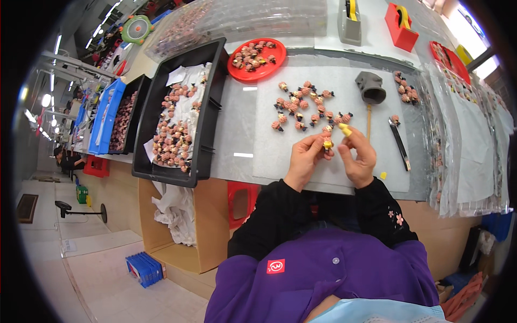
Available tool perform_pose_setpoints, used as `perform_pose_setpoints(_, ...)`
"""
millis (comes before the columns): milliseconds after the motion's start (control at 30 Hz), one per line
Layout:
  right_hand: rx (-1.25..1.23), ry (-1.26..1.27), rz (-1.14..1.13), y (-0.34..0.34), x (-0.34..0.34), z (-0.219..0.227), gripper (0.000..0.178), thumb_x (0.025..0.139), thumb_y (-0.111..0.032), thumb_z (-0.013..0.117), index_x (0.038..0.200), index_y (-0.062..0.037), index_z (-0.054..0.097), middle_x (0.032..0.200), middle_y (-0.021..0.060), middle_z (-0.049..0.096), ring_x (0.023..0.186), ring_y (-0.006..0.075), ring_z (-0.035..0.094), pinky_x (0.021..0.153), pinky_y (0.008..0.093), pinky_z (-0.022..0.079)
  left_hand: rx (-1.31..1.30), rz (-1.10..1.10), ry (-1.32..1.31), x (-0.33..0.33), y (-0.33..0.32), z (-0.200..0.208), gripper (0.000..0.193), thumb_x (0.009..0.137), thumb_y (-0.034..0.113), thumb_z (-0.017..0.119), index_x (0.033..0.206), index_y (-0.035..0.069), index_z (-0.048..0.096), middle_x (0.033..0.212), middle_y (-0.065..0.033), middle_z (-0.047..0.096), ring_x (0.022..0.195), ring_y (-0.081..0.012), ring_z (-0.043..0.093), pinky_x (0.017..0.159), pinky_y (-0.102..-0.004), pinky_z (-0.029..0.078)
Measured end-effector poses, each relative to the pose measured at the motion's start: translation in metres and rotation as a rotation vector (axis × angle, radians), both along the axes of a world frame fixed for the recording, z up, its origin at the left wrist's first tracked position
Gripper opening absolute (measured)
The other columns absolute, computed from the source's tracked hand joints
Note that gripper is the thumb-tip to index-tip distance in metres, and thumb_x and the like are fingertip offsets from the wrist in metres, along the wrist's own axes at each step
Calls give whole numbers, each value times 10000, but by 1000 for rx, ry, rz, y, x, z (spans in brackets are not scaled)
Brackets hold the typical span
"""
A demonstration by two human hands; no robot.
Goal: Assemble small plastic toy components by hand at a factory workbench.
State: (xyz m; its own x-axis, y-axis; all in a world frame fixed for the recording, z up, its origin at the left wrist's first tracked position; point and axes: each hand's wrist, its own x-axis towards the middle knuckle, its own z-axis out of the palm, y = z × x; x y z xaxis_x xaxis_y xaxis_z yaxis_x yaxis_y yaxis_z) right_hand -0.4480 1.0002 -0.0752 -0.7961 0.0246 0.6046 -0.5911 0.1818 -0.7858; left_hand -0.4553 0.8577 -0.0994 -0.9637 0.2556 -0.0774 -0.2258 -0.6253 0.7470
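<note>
My left hand (304, 163) pinches a small figurine (327, 144) with pink curly hair and a yellow body, held over the near edge of the white work sheet (269, 156). Close beside it, my right hand (362, 160) has thumb and forefinger apart. A yellow cap, which looks like a finger cot (344, 129), covers its forefinger tip. Just beyond both hands lie several loose figurines (293, 106) of the same kind. To the right of my right hand rests a black pen-like tool (399, 144), and a small yellow piece (383, 175) lies near my right wrist.
Left stands a black crate (216, 102) of figurines; a red plate (274, 67) holds more. A grey cup-shaped holder (370, 86) on a wooden stick (369, 121) lies beyond my right hand. Tape dispensers (350, 27) stand at the back, plastic trays (463, 145) at right.
</note>
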Motion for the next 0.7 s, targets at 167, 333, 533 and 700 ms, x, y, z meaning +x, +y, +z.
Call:
perform_pose_setpoints(167, -175, -178, -46, 8, -1, -9, 222, 869, -71, 482, 1057, 36, 533, 783, 22, 542, 612, 56, 460, 518, 161, 352, -87, 157, -73, -25, -22, 33, 265, 890, 167, 473, 1048, -41, 517, 868, -85, 585, 713, -174, 583, 635, -266, 490)
perform_pose_setpoints(333, -28, -126, -46, 8, -1, -7, 158, 837, -24, 513, 966, 56, 556, 758, 47, 572, 591, 67, 480, 526, 179, 388, 14, 373, -111, -112, -65, 40, 251, 907, 195, 423, 971, -31, 511, 940, -125, 563, 825, -243, 577, 741, -324, 497)
perform_pose_setpoints(533, -49, -148, -45, 6, 1, -1, 130, 811, -8, 538, 927, 38, 575, 727, 50, 581, 574, 73, 488, 532, 193, 398, 53, 410, -104, -187, -95, 61, 385, 925, 257, 346, 1111, -78, 367, 1066, -236, 492, 971, -339, 531, 819, -392, 469)
perform_pose_setpoints(700, -19, -151, -51, 8, 4, 1, 140, 788, 0, 555, 921, 39, 578, 710, 48, 569, 578, 72, 468, 543, 198, 388, -207, 435, -105, -164, -90, 56, 347, 885, 128, 437, 1183, -24, 345, 1161, -195, 455, 994, -290, 527, 821, -352, 462)
